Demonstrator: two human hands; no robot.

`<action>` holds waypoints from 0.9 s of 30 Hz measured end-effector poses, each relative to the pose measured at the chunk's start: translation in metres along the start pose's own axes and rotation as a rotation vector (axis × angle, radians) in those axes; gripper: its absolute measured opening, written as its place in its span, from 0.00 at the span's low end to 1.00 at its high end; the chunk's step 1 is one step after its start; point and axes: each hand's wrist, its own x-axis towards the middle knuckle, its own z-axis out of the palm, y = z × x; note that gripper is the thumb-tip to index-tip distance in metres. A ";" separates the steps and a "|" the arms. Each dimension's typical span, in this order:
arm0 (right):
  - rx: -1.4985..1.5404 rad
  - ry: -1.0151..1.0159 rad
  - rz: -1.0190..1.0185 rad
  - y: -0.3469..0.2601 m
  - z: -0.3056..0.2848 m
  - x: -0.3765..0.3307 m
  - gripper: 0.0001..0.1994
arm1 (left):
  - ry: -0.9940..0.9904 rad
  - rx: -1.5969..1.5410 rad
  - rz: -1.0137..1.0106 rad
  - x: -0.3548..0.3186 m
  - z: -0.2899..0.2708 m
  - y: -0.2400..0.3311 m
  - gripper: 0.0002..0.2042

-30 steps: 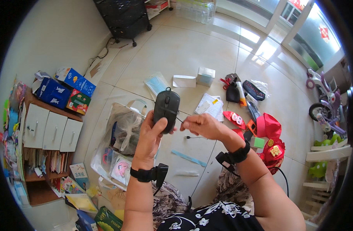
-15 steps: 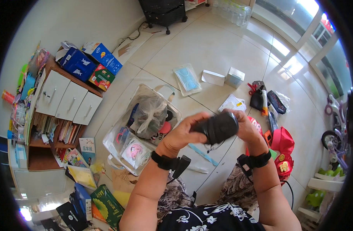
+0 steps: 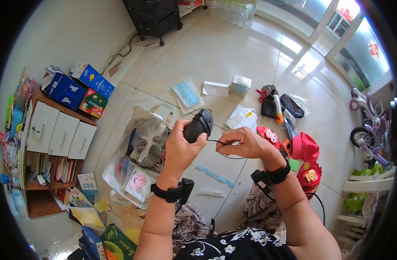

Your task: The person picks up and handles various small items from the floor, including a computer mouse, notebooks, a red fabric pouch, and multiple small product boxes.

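My left hand [image 3: 183, 145] grips a black rounded object [image 3: 198, 125], too dark to name its kind. It is raised above the floor beside the clear storage bin [image 3: 106, 174]. A thin dark cord [image 3: 214, 141] runs from it to my right hand [image 3: 244, 144], whose fingers pinch it. A thin pale loop [image 3: 233, 156] hangs just below those fingers. Inside the bin lie a tied clear plastic bag [image 3: 148, 136] and a white packet with a pink drawing [image 3: 138, 183]. Both of my wrists carry black straps.
Ahead on the tiles lie a pack of blue face masks [image 3: 187, 94], a small box [image 3: 240, 85] and papers [image 3: 242, 118]. Red festive items [image 3: 309, 146] are at right, near a child's scooter [image 3: 367, 130]. A cabinet [image 3: 55, 130] stands left, books [image 3: 118, 242] below it.
My hands have moved apart. The black object was between both hands; now my left hand holds it farther left and upright, while my right hand has the cord.
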 end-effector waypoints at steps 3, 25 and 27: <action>0.047 0.081 -0.028 0.005 -0.003 -0.002 0.08 | 0.008 -0.605 -0.283 0.004 -0.010 0.005 0.18; 0.907 0.717 0.081 0.047 -0.064 -0.019 0.13 | 0.505 -1.440 -0.176 0.030 -0.062 -0.038 0.23; 0.889 0.786 0.082 0.047 -0.062 -0.017 0.13 | 0.312 -1.398 -0.206 0.027 -0.054 -0.035 0.21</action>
